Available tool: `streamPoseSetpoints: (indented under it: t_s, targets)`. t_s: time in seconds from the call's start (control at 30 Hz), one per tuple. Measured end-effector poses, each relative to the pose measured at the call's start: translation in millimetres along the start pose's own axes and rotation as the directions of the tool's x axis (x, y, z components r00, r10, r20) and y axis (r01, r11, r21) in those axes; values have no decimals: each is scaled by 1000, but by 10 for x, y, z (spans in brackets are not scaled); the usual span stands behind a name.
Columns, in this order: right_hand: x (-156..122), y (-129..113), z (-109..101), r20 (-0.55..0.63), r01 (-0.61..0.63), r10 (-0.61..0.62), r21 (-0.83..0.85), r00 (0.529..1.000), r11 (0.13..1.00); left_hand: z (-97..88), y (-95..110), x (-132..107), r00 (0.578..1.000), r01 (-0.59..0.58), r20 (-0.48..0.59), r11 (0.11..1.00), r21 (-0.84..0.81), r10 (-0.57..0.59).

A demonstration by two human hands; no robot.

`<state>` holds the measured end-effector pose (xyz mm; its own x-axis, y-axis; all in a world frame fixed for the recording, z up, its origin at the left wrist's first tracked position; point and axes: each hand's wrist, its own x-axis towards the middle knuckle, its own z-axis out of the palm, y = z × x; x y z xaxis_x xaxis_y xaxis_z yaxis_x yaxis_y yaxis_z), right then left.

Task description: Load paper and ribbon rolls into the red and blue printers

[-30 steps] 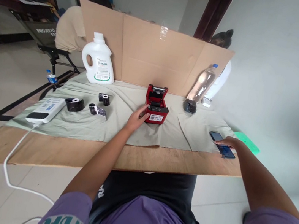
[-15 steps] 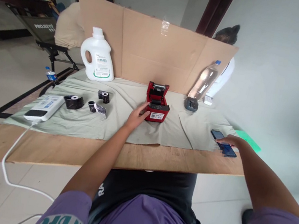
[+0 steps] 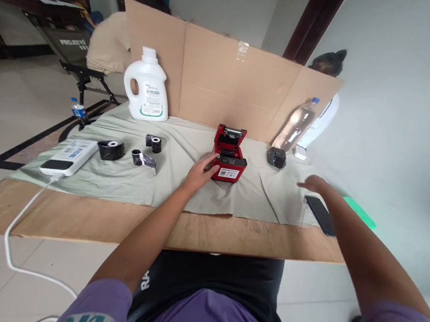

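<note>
A small red label printer (image 3: 229, 169) sits on the cloth with its lid raised at the back. My left hand (image 3: 201, 171) is closed around its left front corner, thumb on the front and fingers near the top edge. My right hand (image 3: 316, 184) hovers above the cloth with fingers stretched out to the left, holding nothing. Just below it lies a dark phone (image 3: 319, 214), its screen dark, partly covered by my right forearm.
Black rolls (image 3: 111, 150) and a white power bank (image 3: 70, 156) with a cable lie left. A white jug (image 3: 147, 91) stands before a cardboard screen (image 3: 236, 90). At right are a clear bottle (image 3: 296, 124), a dark block (image 3: 276, 157) and a green sheet (image 3: 359, 212). Other people sit behind.
My right hand has lifted off the phone and moved up and left; the phone's screen has gone dark. My left hand stays at the printer. The view has shifted slightly.
</note>
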<state>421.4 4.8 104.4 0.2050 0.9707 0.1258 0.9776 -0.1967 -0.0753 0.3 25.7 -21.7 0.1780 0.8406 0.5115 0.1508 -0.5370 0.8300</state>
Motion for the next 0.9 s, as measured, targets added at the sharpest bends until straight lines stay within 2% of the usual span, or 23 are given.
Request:
streamPoseSetpoints:
  t_s: [0.07, 0.13, 0.2, 0.27, 0.33, 0.43, 0.53, 0.63, 0.8, 0.9]
  targets:
    - [208, -375, -44, 58, 76, -79, 43, 995, 996, -1, -3, 3, 1000, -12, -2, 1000, 0, 12]
    - [359, -814, -67, 73, 201, -211, 125, 975, 971, -1, -8, 5, 1000, -21, -5, 1000, 8, 21]
    - [450, -1287, -60, 78, 388, -420, 265, 904, 883, -1, -10, 6, 1000, -29, -7, 999, 20, 29]
    - [506, -1738, -21, 102, 510, -554, 281, 826, 813, -3, -6, 10, 999, -36, -10, 999, 24, 36]
    - [558, -2111, 46, 169, 585, -612, 188, 772, 789, -7, 6, 14, 999, -34, -7, 999, 21, 34]
    - [653, -2466, 175, 323, 593, -590, 99, 740, 799, -16, 34, 21, 1000, -17, 1, 999, 28, 16]
    - [733, -2614, 295, 437, 572, -540, 68, 720, 817, -23, 59, 24, 1000, -24, -3, 998, 62, 24]
    - [746, -2650, 354, 466, 547, -497, 33, 732, 837, -21, 73, 24, 999, -40, -9, 995, 87, 41]
    - [675, -2557, 271, 410, 546, -533, 96, 740, 832, -18, 75, 22, 999, -48, -10, 994, 97, 49]
    - [673, -2449, 220, 321, 494, -573, 298, 754, 817, -20, 77, 23, 998, -54, -8, 993, 107, 55]
